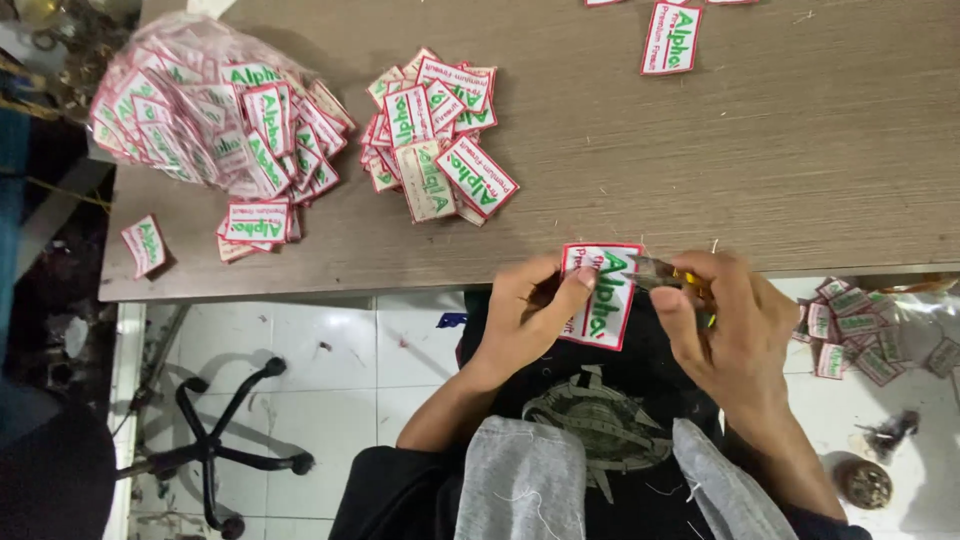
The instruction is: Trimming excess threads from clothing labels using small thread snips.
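Note:
My left hand (525, 315) pinches a white rectangular cloth label (601, 296) with a red border and green lettering, held at the near edge of the table. My right hand (722, 320) grips small thread snips (662, 273) with a yellow handle, their metal tip touching the label's right edge. A loose pile of the same labels (435, 135) lies on the brown table (760, 150) further away. To its left a clear plastic bag (190, 100) is full of more labels.
Single labels lie at the table's left edge (146, 245) and far edge (670, 38). More labels (860, 325) lie on the white tiled floor at right. A black chair base (215, 445) stands on the floor at left.

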